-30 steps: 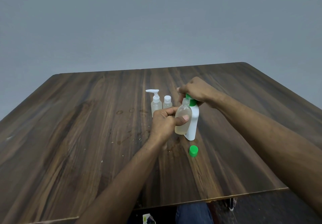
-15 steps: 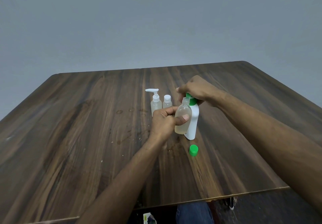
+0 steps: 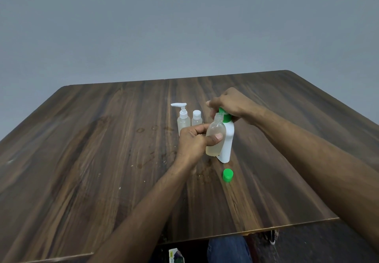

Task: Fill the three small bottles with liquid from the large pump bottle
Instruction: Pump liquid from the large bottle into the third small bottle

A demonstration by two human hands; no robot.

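Note:
My left hand (image 3: 193, 140) grips an uncapped clear small bottle (image 3: 215, 131) with pale liquid in its lower part, its mouth held under the green pump spout. My right hand (image 3: 231, 103) rests on top of the green pump head (image 3: 225, 117) of the large white pump bottle (image 3: 228, 142), which stands upright on the table. A loose green cap (image 3: 227, 175) lies just in front of the white bottle. Behind my left hand stand a small clear bottle with a white pump (image 3: 182, 119) and a small clear capped bottle (image 3: 196, 118).
Everything sits on a dark wooden table (image 3: 92, 160), whose near edge runs below my forearms. Small wet spots mark the wood around the bottles. A grey wall stands behind. Below the table edge, a knee in blue jeans (image 3: 227, 250) and a small carton show.
Both hands and the bottles hold nearly the same place. The view has shifted slightly; the liquid level in the held bottle looks about the same.

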